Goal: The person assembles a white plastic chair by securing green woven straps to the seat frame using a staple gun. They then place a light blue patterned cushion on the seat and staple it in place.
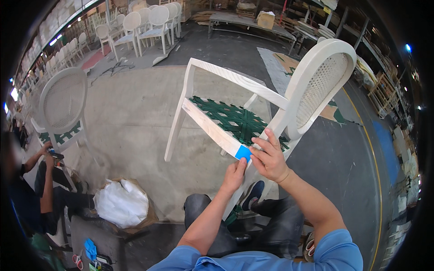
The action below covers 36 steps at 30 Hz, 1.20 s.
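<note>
A white wooden armchair (pixel 212 124) with an oval cane back (pixel 322 86) stands tilted before me. Green webbing straps (pixel 228 118) criss-cross its seat frame. On the side seat rail, beside the back post, lies a small flat blue piece (pixel 243 153); whether it is tape or abrasive sheet I cannot tell. My left hand (pixel 235 174) is closed at its lower edge, thumb on the blue. My right hand (pixel 271 157) holds its right end with the lower fingers, while its upper fingers lie against the back post. Part of the blue piece is hidden by my fingers.
At left, a co-worker (pixel 34 189) handles a tool by another oval-backed chair (pixel 63 101). A sack of white material (pixel 122 203) stands near my left knee. Scissors (pixel 77 261) and a blue cloth (pixel 90 248) lie lower left. Finished-looking chairs (pixel 158 20) and a bench (pixel 251 22) stand behind.
</note>
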Each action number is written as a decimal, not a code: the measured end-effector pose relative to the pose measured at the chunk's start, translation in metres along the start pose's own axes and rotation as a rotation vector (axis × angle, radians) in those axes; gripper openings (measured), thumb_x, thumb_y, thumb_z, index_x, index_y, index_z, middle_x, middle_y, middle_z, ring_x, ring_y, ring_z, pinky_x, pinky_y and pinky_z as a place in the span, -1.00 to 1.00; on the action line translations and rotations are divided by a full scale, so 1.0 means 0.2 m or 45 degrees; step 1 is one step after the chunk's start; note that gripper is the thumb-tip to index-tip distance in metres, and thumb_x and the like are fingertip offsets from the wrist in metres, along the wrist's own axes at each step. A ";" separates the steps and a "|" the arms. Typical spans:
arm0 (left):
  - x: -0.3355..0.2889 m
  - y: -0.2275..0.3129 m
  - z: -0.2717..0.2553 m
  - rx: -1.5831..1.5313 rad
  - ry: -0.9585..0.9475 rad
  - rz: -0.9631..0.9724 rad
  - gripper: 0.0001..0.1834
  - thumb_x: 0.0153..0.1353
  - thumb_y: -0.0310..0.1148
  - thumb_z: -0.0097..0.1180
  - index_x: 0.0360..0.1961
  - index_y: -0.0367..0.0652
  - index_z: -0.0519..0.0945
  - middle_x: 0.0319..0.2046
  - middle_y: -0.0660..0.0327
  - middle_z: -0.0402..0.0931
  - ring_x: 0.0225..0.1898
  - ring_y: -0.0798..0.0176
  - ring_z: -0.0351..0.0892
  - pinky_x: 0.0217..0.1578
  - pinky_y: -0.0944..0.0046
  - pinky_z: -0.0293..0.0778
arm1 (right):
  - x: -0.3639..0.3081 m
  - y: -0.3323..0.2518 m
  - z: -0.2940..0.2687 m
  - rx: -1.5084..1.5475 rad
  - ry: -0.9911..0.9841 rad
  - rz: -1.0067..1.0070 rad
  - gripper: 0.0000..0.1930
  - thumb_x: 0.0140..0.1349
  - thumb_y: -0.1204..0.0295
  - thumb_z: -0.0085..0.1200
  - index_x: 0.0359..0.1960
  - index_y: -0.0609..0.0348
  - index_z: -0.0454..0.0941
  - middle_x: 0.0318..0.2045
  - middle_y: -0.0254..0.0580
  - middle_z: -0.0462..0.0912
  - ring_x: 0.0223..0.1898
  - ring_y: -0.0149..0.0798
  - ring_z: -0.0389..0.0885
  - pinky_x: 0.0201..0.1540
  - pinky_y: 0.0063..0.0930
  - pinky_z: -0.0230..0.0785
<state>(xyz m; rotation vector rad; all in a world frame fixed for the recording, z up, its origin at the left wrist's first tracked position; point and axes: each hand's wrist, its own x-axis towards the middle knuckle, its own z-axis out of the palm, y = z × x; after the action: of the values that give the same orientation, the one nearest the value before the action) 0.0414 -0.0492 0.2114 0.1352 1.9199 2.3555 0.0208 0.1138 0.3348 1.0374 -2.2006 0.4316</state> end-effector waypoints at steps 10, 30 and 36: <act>-0.03 0.04 0.13 0.020 0.077 0.033 -0.35 0.64 0.12 -0.13 -0.30 -0.32 0.56 -0.47 0.29 0.46 -0.34 0.35 0.36 -0.29 0.16 0.35 | -0.02 0.10 -0.10 0.097 -0.054 -0.051 -0.69 0.12 0.45 0.42 -0.06 0.15 0.78 0.20 -0.16 0.65 0.54 0.17 0.27 0.33 0.06 0.31; -0.01 0.10 0.13 -0.026 0.073 -0.053 -0.35 0.62 0.19 -0.10 -0.35 -0.22 0.56 -0.47 0.39 0.39 -0.38 0.42 0.29 -0.36 0.26 0.26 | 0.00 0.08 -0.10 0.125 -0.012 0.018 -0.74 0.10 0.50 0.40 -0.13 0.20 0.76 0.16 -0.15 0.65 0.55 0.19 0.25 0.42 0.04 0.29; 0.00 0.08 0.14 -0.049 0.036 -0.061 -0.38 0.64 0.20 -0.14 -0.35 -0.12 0.55 -0.44 0.50 0.30 -0.39 0.49 0.18 -0.39 0.33 0.13 | 0.02 0.04 -0.09 0.117 0.024 0.123 -0.82 0.09 0.56 0.40 -0.24 0.22 0.75 -0.02 -0.15 0.71 0.49 0.25 0.33 0.49 0.02 0.27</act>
<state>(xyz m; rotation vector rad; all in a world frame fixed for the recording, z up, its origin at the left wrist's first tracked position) 0.0452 -0.0259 0.2331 0.0523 1.8666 2.3743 0.0199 0.1266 0.3504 0.9731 -2.2384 0.5883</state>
